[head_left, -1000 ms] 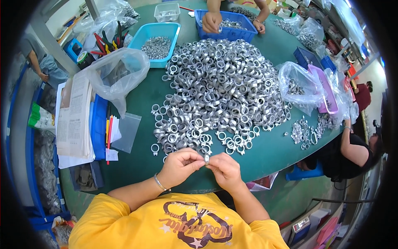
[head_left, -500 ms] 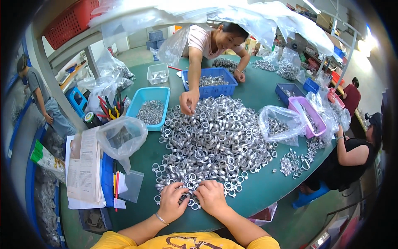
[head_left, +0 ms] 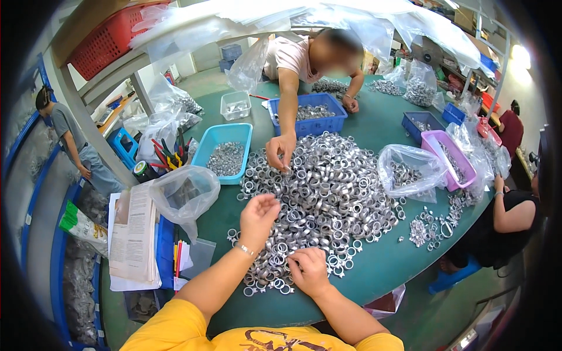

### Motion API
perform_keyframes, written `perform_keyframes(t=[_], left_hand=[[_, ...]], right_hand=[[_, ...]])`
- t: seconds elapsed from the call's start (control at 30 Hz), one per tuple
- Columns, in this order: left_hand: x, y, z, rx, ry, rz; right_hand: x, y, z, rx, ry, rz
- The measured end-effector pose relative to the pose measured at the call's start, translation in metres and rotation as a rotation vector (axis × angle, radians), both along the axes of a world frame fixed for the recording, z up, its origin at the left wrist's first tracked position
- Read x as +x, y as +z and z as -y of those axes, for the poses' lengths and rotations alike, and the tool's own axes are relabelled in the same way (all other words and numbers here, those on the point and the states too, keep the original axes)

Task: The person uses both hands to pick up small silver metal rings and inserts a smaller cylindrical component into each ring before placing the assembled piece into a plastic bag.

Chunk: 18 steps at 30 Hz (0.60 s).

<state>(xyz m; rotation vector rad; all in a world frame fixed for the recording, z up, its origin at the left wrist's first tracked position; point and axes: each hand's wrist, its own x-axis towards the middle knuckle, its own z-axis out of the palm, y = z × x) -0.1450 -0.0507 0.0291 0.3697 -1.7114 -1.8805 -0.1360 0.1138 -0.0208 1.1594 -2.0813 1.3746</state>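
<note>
The left grip and right grip were loosely curled, any hold hidden, the left nearer the other person's hand ahead above the rings.

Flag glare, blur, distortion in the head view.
Head view: translucent plastic sheeting overhead and bright white light upper right blow out; far co-worker's head is blurred; blue shelf rails at left bow; corners go black; silver ring-shaped metal parts read fairly clear.
</note>
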Motion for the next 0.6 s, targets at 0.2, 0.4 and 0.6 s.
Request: perform_keyframes(t=[0.2,0.4,0.6], left_hand=[[-0.026,0.006,-0.008,0.071,-0.072,0.019],[0.024,-0.006,-0.017,-0.544,-0.096,0.213],[0.099,-0.020,-0.007,-1.014,-0.178,0.222]], right_hand=[[-0.002,-0.001,-0.001,0.000,0.012,0.031],[-0.001,0.001,-0.008,0.095,0.106,-0.006],[0.002,0.000,0.000,0.152,0.180,-0.006]])
